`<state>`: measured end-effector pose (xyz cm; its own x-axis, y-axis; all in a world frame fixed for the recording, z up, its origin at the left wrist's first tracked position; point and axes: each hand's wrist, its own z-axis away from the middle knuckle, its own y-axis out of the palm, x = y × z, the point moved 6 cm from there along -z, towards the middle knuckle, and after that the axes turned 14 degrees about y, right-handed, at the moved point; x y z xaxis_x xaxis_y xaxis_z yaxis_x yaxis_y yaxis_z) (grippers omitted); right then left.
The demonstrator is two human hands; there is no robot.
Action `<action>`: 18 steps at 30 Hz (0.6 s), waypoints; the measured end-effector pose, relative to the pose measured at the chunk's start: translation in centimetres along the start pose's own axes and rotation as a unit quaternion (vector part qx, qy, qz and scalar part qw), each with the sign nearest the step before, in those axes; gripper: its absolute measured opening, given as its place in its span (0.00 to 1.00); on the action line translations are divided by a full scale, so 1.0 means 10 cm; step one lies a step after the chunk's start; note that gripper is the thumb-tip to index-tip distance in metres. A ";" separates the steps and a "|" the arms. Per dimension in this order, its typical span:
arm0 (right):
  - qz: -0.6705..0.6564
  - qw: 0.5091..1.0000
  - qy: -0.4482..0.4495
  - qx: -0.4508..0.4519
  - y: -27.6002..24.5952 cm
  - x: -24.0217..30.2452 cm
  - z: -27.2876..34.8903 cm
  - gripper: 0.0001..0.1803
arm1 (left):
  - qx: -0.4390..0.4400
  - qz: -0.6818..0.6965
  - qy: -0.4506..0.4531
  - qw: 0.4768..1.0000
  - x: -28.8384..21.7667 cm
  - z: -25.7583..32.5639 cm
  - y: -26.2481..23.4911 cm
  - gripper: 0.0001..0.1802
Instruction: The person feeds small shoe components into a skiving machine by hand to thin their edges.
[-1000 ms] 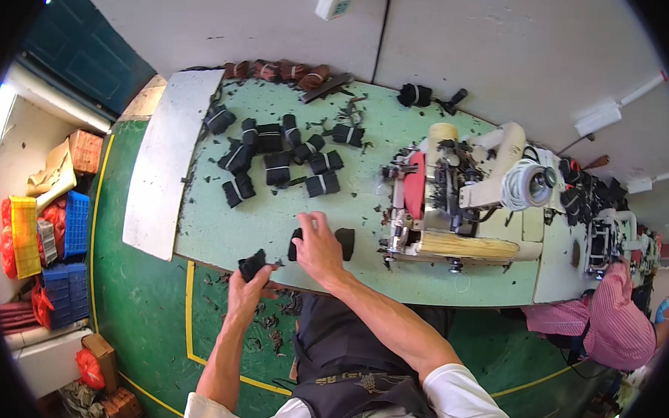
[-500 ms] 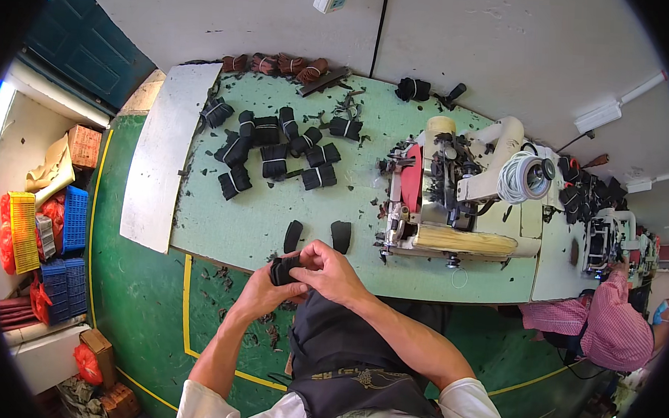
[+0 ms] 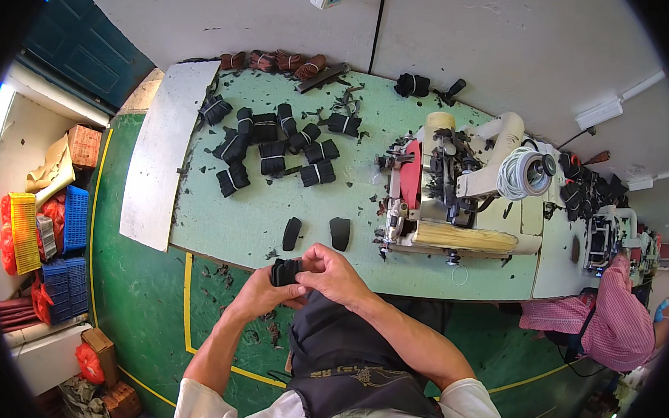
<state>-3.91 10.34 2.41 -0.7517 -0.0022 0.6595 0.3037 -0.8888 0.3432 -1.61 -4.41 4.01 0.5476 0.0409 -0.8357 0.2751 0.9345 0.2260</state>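
A small stack of black cut pieces (image 3: 286, 271) is held between my hands just off the front edge of the green table. My left hand (image 3: 263, 291) wraps round its left and lower side. The fingers of my right hand (image 3: 326, 273) pinch at its right end; just what the fingertips grip there is hidden. On the table beyond my hands stand two loose black pieces, one (image 3: 292, 234) slightly left of the other (image 3: 339, 233). Farther back lie several black bundles (image 3: 273, 157), each tied with a pale band.
A machine (image 3: 456, 193) with a cream arm and a white cord reel stands at the table's right. Brown bundles (image 3: 288, 61) line the back edge. Dark scraps litter the table (image 3: 220, 226) and floor. Crates (image 3: 66, 286) stand far left. A person in a checked shirt (image 3: 616, 322) works at far right.
The stack in my hands now shows its layered edges more, turned slightly. My hands stay nearly in place, and the view has shifted a little.
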 end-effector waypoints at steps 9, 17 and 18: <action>0.007 1.000 0.010 -0.011 0.00 -0.02 0.01 0.13 | 0.015 -0.015 -0.012 1.000 0.01 0.00 0.02 0.22; 0.021 0.998 0.019 -0.049 -0.01 -0.10 -0.04 0.11 | 0.023 -0.050 -0.024 0.998 0.09 -0.02 0.03 0.22; 0.020 0.998 0.019 -0.049 0.01 -0.10 -0.05 0.11 | 0.016 -0.077 -0.027 0.997 0.11 -0.01 0.01 0.21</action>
<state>-3.40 9.97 1.42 -0.7621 -0.0538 0.6452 0.2758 -0.9286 0.2483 -1.12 -4.24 3.07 0.5382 -0.1210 -0.8341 0.3838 0.9162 0.1147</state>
